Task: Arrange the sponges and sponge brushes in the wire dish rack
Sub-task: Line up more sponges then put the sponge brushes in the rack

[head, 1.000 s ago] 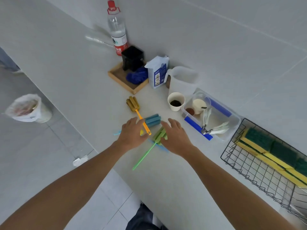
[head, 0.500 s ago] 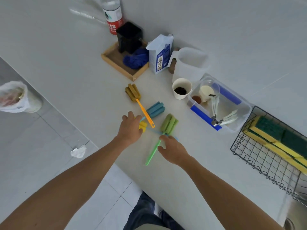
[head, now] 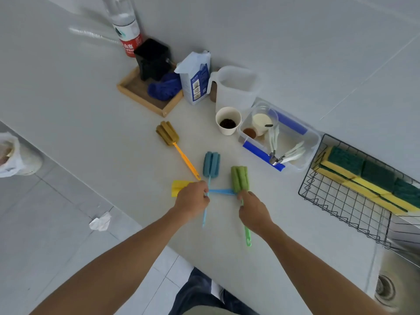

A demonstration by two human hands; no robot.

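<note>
My left hand is closed around the handle of the blue sponge brush, whose head points away from me. My right hand grips the green sponge brush by its handle just below the head. A yellow sponge brush with a light blue handle lies flat under both hands. The olive-headed brush with an orange handle lies on the counter to the left. The black wire dish rack stands at the right, with several yellow-and-green sponges along its far side.
Behind the brushes are a paper cup, a clear plastic box with blue clips, a white jug, a white bag, a wooden tray and a water bottle. A sink lies at the right. The counter edge drops to the floor at left.
My left hand has taken hold of the blue brush and turned it head-away. My right hand has closed on the green brush and swung it upright. The view shifted slightly.
</note>
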